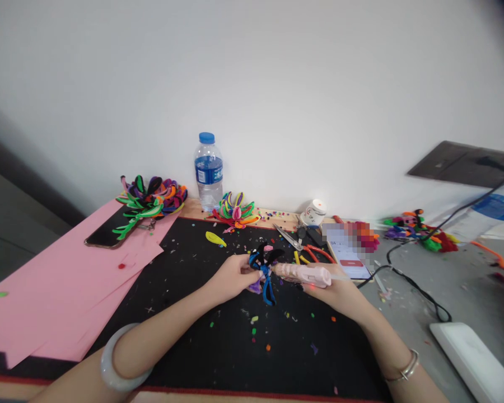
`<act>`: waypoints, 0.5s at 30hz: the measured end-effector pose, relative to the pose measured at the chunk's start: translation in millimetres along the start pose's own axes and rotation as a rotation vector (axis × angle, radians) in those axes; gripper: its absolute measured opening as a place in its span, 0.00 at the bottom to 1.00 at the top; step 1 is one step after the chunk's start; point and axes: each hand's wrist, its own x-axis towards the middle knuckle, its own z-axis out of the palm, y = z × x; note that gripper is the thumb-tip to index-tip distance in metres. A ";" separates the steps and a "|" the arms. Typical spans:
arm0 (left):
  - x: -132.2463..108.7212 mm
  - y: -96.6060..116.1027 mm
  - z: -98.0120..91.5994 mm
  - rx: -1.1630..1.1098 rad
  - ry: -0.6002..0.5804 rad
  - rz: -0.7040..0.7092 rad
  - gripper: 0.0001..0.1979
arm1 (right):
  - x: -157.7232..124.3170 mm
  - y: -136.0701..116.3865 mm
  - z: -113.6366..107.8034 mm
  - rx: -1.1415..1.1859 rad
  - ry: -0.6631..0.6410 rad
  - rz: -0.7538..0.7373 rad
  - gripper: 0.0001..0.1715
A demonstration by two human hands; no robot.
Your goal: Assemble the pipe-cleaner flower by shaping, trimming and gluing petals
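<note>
Over the black mat (185,336), my left hand (236,275) pinches a pipe-cleaner flower (265,271) with blue, black and purple looped petals. My right hand (334,291) is wrapped around a pale pink hot glue gun (306,274), which has a small red light on its side. A clear glue stick pokes out of its rear end. The gun's nozzle points left and meets the middle of the flower; whether it touches cannot be made out. My left fingertips are partly hidden behind the petals.
Scissors (288,238), red-handled pliers (319,253), a paper cup (313,212) and a lit phone (348,252) lie beyond my right hand. A water bottle (209,173) stands by the wall. Pink paper (59,280) covers the left, with a dark phone (109,228) and pipe-cleaner flowers (153,198). Black cable (420,291) crosses the right.
</note>
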 end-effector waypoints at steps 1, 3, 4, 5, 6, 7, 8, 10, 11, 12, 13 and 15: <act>0.2 -0.6 -0.2 -0.001 -0.004 0.001 0.10 | 0.1 -0.3 0.1 -0.010 0.005 -0.002 0.09; 0.6 -1.8 -0.6 -0.004 -0.009 0.004 0.09 | 0.4 -1.1 0.1 -0.032 0.006 -0.006 0.10; 0.7 -2.3 -0.7 -0.004 -0.010 0.006 0.09 | 0.6 -1.6 0.0 -0.044 0.003 -0.012 0.09; 0.8 -2.7 -0.7 -0.004 -0.011 0.007 0.09 | 0.7 -2.3 0.0 -0.060 -0.003 -0.017 0.09; 0.8 -2.9 -0.7 -0.005 -0.012 0.009 0.09 | 0.7 -3.0 0.0 -0.076 -0.011 -0.023 0.09; 0.8 -3.0 -0.7 -0.005 -0.013 0.011 0.08 | 0.7 -3.6 0.1 -0.091 -0.018 -0.027 0.09; 0.8 -3.0 -0.6 -0.005 -0.013 0.015 0.08 | 0.6 -4.2 0.2 -0.103 -0.025 -0.026 0.09; 0.7 -3.0 -0.6 -0.005 -0.013 0.022 0.07 | 0.2 -5.3 0.3 -0.123 -0.035 -0.018 0.10; 0.7 -3.0 -0.5 -0.005 -0.011 0.024 0.07 | 0.1 -5.9 0.1 -0.130 -0.038 -0.015 0.10; 0.7 -3.1 -0.5 -0.005 -0.009 0.027 0.07 | 0.1 -6.5 -0.2 -0.135 -0.043 -0.014 0.09; 0.8 -3.3 -0.5 -0.004 -0.007 0.028 0.07 | 0.1 -7.0 -0.6 -0.136 -0.049 -0.015 0.09; 1.1 -3.8 -0.5 -0.002 -0.001 0.030 0.08 | 0.4 -8.1 -1.8 -0.132 -0.060 -0.021 0.08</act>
